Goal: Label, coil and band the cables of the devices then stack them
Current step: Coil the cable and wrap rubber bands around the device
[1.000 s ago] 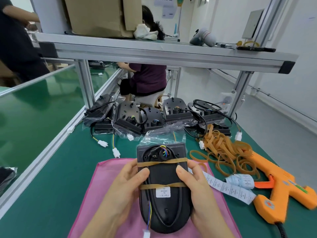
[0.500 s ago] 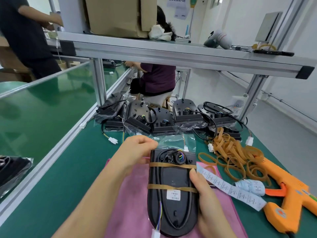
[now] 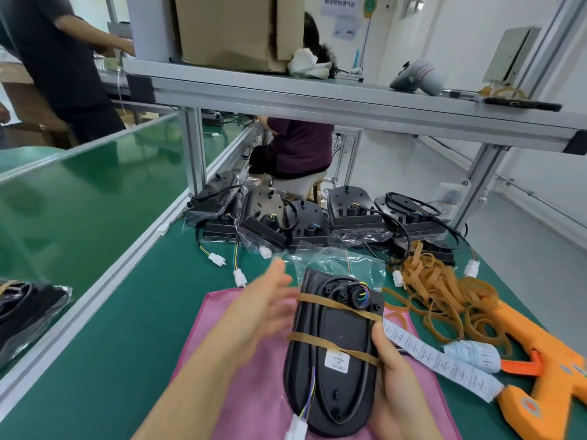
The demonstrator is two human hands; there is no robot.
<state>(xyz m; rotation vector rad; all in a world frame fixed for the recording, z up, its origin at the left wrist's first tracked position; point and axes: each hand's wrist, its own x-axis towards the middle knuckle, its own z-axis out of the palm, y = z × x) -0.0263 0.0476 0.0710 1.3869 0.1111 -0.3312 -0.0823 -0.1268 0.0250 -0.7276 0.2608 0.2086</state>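
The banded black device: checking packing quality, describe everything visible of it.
The black device, a rounded plastic-looking shell, is over the pink cloth. Two tan rubber bands hold its coiled cable; a white label sits by the lower band, a white connector at the near end. The right hand grips its right edge.

Banded device (image 3: 333, 360) lies over a cloth (image 3: 247, 392) on the workbench (image 3: 143, 328), with the right hand (image 3: 394, 373) at its right edge and the left hand (image 3: 263, 309) just left of it. Right of the cloth are a label strip (image 3: 422, 350), loose rubber bands (image 3: 438, 290) and a glue gun (image 3: 552, 369). Behind lie a plastic bag (image 3: 317, 258), then a row of devices (image 3: 352, 211). An overhead shelf (image 3: 349, 103) bears a cardboard box (image 3: 228, 30).
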